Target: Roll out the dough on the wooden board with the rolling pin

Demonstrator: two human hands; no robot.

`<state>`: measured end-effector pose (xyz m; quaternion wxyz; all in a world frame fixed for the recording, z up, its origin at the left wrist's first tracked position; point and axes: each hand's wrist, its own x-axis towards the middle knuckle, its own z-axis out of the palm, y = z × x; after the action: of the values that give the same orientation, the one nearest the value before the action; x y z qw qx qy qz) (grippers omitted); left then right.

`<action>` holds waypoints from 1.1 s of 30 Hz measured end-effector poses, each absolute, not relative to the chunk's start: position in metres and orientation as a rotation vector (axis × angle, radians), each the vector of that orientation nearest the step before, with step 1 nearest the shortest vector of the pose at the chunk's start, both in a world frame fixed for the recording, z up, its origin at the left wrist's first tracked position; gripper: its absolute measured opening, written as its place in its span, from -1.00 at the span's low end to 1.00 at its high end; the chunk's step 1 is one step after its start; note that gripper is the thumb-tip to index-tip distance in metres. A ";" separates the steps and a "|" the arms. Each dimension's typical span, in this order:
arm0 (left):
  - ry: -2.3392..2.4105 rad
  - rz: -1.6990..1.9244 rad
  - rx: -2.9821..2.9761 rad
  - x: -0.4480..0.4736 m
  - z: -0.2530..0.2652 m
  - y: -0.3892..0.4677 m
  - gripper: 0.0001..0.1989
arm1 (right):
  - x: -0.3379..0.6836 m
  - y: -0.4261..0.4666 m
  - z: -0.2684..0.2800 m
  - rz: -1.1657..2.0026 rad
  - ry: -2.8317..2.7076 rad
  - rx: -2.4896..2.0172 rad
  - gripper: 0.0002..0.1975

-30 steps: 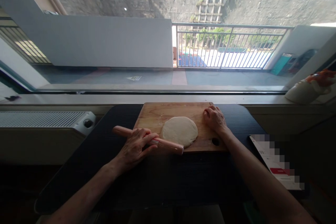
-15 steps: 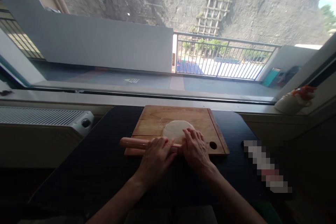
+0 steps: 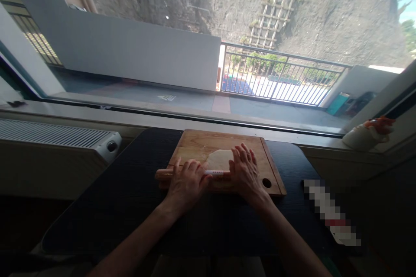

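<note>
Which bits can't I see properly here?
All in the head view:
Dough: near edge hidden by the rolling pin, right edge by the right hand.
Rolling pin's right end: behind that hand.
Label print: too small.
Object at right: blurred by squares.

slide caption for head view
Left hand and right hand over a pinkish cylindrical rolling pin; beyond it, flat pale dough on a rectangular wooden board.

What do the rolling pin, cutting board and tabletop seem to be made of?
Cutting board: wood, going by its grain; fairly smooth. Rolling pin: pinkish-tan with a slight sheen; perhaps coated wood or plastic. Tabletop: black with fine streaks, possibly wood-grain laminate.
</note>
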<state>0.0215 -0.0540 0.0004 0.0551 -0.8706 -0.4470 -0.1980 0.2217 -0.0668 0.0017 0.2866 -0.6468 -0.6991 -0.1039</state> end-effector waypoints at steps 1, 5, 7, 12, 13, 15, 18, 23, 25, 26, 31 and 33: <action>-1.328 -0.601 -2.652 0.020 -0.002 -0.056 -0.60 | 0.216 -0.075 -0.001 -0.274 -1.917 -1.695 -0.59; -1.235 -0.650 -2.648 0.012 -0.008 -0.068 -0.59 | 0.198 -0.118 -0.020 -0.246 -1.940 -1.730 -0.57; -1.202 -0.678 -2.656 0.014 -0.006 -0.069 -0.59 | 0.197 -0.127 -0.027 -0.266 -1.904 -1.793 -0.55; -1.139 -0.763 -2.595 0.038 0.013 -0.046 -0.62 | 0.216 -0.081 -0.015 -0.236 -1.667 -2.057 -0.49; -1.152 -0.790 -2.569 0.043 0.016 -0.039 -0.62 | 0.220 -0.069 -0.010 -0.188 -1.622 -2.107 -0.47; -1.194 -0.831 -2.531 0.051 0.018 -0.029 -0.64 | 0.224 -0.058 -0.004 -0.107 -1.592 -2.169 -0.44; -1.237 -0.852 -2.534 0.055 0.011 -0.023 -0.65 | 0.218 -0.074 -0.008 -0.142 -1.674 -2.145 -0.43; -1.209 -0.900 -2.558 0.062 0.002 -0.023 -0.65 | 0.220 -0.081 -0.016 -0.211 -1.644 -2.124 -0.46; -1.189 -0.892 -2.564 0.067 0.004 -0.021 -0.65 | 0.233 -0.059 -0.011 -0.084 -1.523 -2.197 -0.45; -1.187 -0.881 -2.568 0.068 0.005 -0.019 -0.65 | 0.239 -0.049 -0.008 -0.008 -1.477 -2.228 -0.44; -1.231 -0.843 -2.562 0.060 0.008 -0.011 -0.62 | 0.234 -0.061 -0.012 -0.045 -1.539 -2.214 -0.42; -1.221 -0.849 -2.567 0.058 0.008 -0.009 -0.62 | 0.225 -0.078 -0.017 -0.155 -1.602 -2.164 -0.45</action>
<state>0.0577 -0.0093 0.0079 0.0874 -0.8619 -0.4100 -0.2851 0.2246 -0.0780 -0.0172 0.2205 -0.7826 -0.5794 -0.0561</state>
